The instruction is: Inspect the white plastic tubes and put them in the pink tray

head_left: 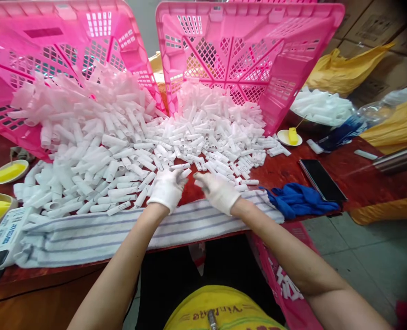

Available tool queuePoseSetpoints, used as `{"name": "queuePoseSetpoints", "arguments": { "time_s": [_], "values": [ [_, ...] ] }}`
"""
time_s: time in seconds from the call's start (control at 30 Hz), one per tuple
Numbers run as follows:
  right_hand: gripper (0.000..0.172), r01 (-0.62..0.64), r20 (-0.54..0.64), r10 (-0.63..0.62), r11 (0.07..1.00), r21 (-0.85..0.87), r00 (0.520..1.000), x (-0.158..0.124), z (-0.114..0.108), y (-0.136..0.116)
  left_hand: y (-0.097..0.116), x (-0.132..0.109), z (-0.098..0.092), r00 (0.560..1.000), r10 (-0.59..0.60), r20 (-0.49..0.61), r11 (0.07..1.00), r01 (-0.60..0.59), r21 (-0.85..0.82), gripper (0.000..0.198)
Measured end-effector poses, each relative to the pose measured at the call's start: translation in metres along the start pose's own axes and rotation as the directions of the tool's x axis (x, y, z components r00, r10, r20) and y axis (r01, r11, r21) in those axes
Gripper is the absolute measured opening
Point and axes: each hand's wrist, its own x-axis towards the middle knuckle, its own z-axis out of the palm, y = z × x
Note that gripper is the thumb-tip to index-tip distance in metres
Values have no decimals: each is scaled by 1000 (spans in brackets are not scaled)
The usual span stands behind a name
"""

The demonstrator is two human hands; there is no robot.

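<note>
Both hands wear white gloves and work close together at the front of a heap of short white plastic tubes (124, 167). My left hand (166, 189) is closed, with a small white tube (186, 173) at its fingertips. My right hand (219, 190) is just to the right, fingers drawn together and pointing at the left hand. Whether anything sits in its fingertips is too small to make out. Below both wrists lies a striped towel (96, 233) along the table edge.
Two pink baskets (247, 27) lie tipped behind the heap. To the right are a phone (322, 180), a blue cloth (297, 200), a bowl of tubes (322, 107) and a dish with a yellow sponge (293, 136). A white device (9, 233) stands at left.
</note>
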Motion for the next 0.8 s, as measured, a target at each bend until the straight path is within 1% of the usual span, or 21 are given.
{"name": "queuePoseSetpoints", "arguments": {
  "time_s": [0.07,0.1,0.13,0.2,0.23,0.3,0.37,0.5,0.57,0.6,0.63,0.67,0.7,0.73,0.8],
  "values": [
    [24,14,-27,-11,992,127,1000,3,-11,-5,6,-14,-5,998,-57,5,976,57,-211,30],
    [25,15,-42,-7,979,202,999,3,-16,-10,10,-20,-6,994,-98,38,936,106,-335,32],
    [25,5,-85,21,957,290,996,4,-20,-16,15,-27,-5,987,-137,80,882,159,-443,33],
    [26,-17,-174,99,907,421,980,4,-23,-30,25,-37,-2,968,-189,164,774,250,-581,34],
    [27,-31,-212,137,898,439,968,4,-23,-37,30,-40,1,961,-196,195,743,276,-610,35],
    [30,-63,-255,189,899,433,948,5,-20,-46,38,-46,5,956,-201,215,717,293,-633,34],
    [31,-72,-269,195,911,407,943,6,-18,-50,42,-50,9,955,-206,215,720,296,-627,35],
    [25,-36,-273,157,915,401,949,7,-13,-48,44,-60,12,959,-251,134,794,283,-538,37],
    [23,-35,-295,179,901,433,939,7,-11,-48,46,-65,14,956,-283,73,826,281,-488,37],
    [23,-46,-301,204,888,458,932,7,-11,-49,48,-66,15,953,-299,56,828,288,-482,37],
    [23,-64,-299,233,873,483,925,8,-10,-50,50,-68,16,946,-319,60,811,306,-500,36],
    [23,-84,-291,261,859,505,920,8,-9,-52,53,-68,17,936,-338,94,775,334,-537,35],
    [24,-104,-279,284,847,521,917,8,-7,-54,57,-68,17,925,-346,160,721,371,-586,34],
    [25,-118,-267,297,840,530,917,8,-6,-56,61,-68,17,907,-341,248,645,418,-640,33],
    [28,-128,-253,305,832,539,918,9,-2,-60,67,-66,15,853,-281,440,448,522,-726,35]
  ]
}}
